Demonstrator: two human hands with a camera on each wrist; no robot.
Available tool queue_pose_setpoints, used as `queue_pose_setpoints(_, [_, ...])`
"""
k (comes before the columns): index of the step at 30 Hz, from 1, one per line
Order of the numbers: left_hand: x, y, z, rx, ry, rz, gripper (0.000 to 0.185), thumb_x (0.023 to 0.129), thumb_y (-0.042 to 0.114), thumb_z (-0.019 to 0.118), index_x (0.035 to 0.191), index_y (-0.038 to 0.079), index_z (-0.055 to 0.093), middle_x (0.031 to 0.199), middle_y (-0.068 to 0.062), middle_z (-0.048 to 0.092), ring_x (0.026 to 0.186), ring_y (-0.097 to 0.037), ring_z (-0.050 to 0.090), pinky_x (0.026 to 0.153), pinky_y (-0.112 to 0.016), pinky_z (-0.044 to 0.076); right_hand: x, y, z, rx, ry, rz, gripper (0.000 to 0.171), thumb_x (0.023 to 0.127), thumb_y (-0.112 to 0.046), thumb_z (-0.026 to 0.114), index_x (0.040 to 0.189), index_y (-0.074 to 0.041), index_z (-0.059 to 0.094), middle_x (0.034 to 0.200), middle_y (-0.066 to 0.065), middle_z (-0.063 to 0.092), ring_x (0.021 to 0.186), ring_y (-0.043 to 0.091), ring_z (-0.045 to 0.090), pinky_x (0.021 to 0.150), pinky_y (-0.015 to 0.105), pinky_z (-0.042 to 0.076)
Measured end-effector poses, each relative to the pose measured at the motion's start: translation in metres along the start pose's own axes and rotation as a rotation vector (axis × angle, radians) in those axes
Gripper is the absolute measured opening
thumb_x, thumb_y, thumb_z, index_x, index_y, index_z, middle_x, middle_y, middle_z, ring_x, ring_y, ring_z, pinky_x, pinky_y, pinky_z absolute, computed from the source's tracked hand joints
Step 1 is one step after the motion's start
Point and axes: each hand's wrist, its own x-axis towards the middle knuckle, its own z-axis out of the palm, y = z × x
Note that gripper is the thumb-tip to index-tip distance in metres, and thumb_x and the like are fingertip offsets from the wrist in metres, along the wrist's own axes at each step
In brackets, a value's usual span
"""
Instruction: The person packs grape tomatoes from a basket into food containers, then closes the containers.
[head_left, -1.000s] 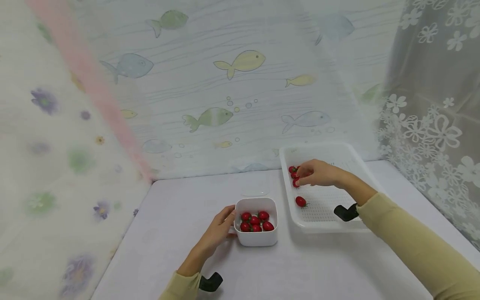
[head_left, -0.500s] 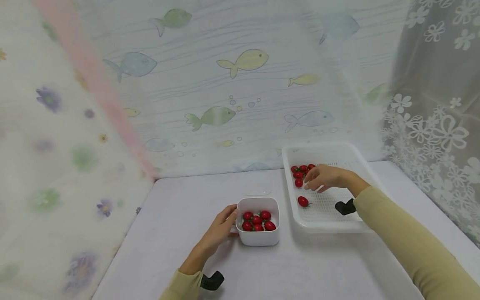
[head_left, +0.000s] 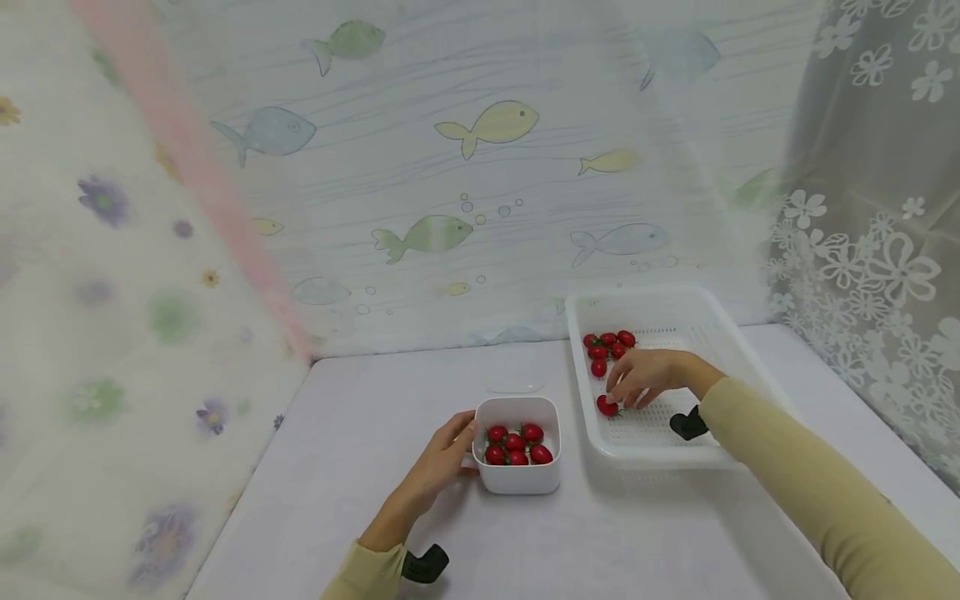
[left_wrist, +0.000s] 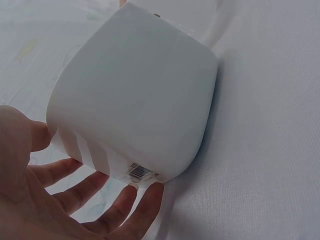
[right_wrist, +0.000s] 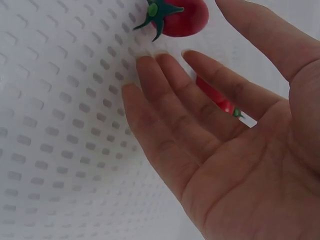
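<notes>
Left hand (head_left: 438,461), fingers spread, rests against the left wall of the white tub (head_left: 517,479) of tomatoes, bracing it in place. Right of it, in the tray (head_left: 731,333), right hand (head_left: 643,375) hangs open, fingertips touching a lone tomato (head_left: 606,406), nothing pinched.

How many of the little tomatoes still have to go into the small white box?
Five tomatoes already lie in the small white box, which the left hand steadies. The right hand, fingers open, reaches for one lone tomato in the white tray. Besides that one, about six more sit bunched at the tray's far corner.
</notes>
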Motion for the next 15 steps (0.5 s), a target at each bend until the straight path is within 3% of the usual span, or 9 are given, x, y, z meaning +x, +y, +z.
queue_pose_setpoints(15, [-0.0006,0.0008,0.0005,-0.009,0.000,0.002,0.052,0.111,0.038,0.044,0.152,0.008,0.043,0.151,-0.019,0.047,0.124,-0.037,0.057,0.090,-0.046,0.060,0.0059,-0.0057,0.0072,-0.121,-0.057,0.022,0.025,0.095,-0.017,0.073,0.112,0.000,0.070,0.097,0.008,0.070,0.086,0.021,0.063,0.088,0.043,0.060])
